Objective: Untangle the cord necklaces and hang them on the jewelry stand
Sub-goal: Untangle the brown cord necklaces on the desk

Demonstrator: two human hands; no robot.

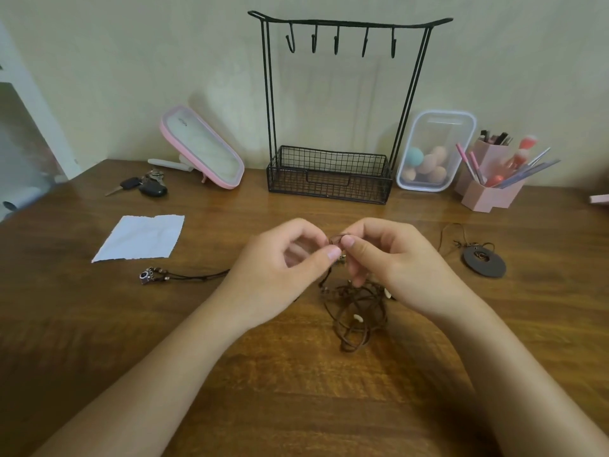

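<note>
Left hand [283, 268], right hand [392, 262] on necklaces [359, 311]

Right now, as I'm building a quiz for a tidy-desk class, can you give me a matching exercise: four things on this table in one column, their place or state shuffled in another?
Things:
1. jewelry stand hooks
2. tangled cord necklaces
3. disc pendant
4. car keys

Place or state:
A. beside the pink mirror
B. pinched by the left hand and right hand
C. bare, nothing hung
D. flat on the table, right of both hands

Pairs: 1-C, 2-B, 3-D, 4-A.
</note>
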